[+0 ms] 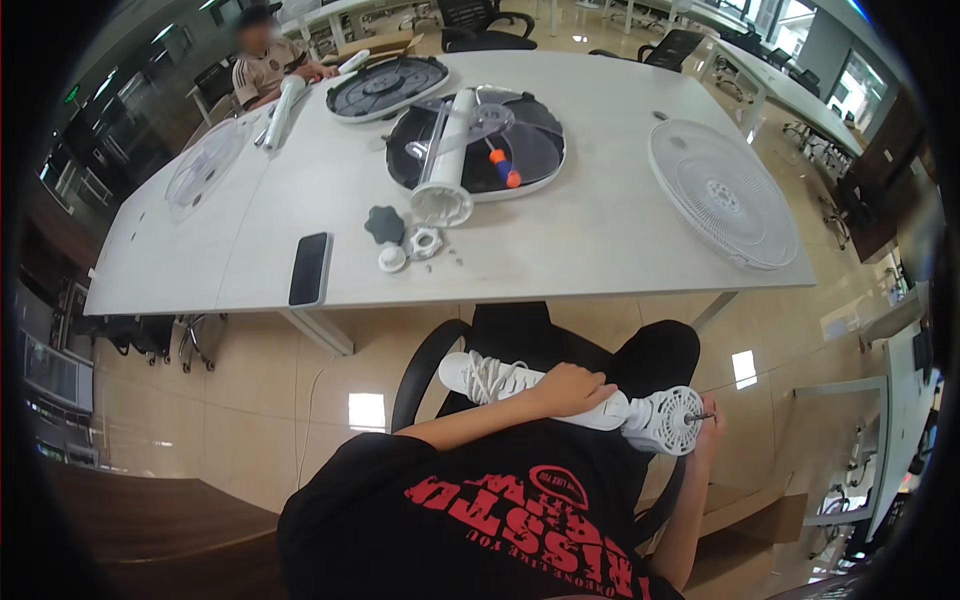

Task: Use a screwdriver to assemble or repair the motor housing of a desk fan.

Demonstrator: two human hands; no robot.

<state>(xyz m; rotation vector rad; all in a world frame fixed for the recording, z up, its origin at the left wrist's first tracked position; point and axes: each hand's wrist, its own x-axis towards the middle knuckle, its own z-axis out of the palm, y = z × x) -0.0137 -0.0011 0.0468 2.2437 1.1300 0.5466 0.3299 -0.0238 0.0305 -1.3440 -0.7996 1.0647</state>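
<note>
Across my lap lies a white fan motor unit (657,420), its round vented front facing right with a dark metal shaft (699,416) sticking out. My left hand (575,390) is wrapped over the white neck beside the motor. At the shaft's end, the fingers of my right hand (711,425) are closed around it, partly hidden behind the motor front. Left of my left hand is a white rounded shape with loops of lace or cord (490,377); it looks like a shoe, though I cannot tell for sure.
On the white table (600,240) are a phone (310,268), a grey knob (384,225), a white ring nut (426,242), a white pole (450,150) on a dark round base (540,165), an orange-handled screwdriver (505,169) and a fan grille (725,195). Another person (265,65) sits far left.
</note>
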